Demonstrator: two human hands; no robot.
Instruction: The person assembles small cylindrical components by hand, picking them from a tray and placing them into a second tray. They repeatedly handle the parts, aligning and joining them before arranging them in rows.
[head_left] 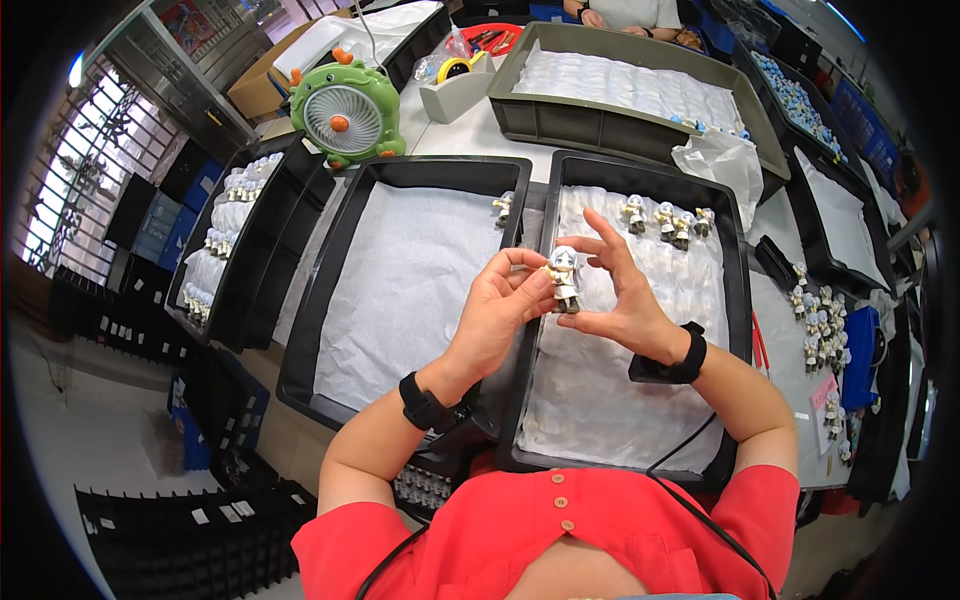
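A small figurine [565,279] with pale hair, a white outfit and dark legs is held upright between my hands, over the inner edges of two black trays. My left hand [500,305] pinches its side between thumb and fingers. My right hand [625,295] spans its height, the thumb at the feet and a fingertip by the head, the other fingers raised. Several similar figurines [665,219] stand at the far end of the right tray [738,300], on white wrapping. One more figurine [503,206] is at the far right corner of the left tray [345,235], which is lined with white paper.
A green animal-shaped fan [372,138] stands beyond the left tray. Behind the right tray sits a large olive bin [540,122], with crumpled paper [722,165] by its corner. Figurines cluster on the table [785,375] at right. Another person's hand [592,18] shows at the back.
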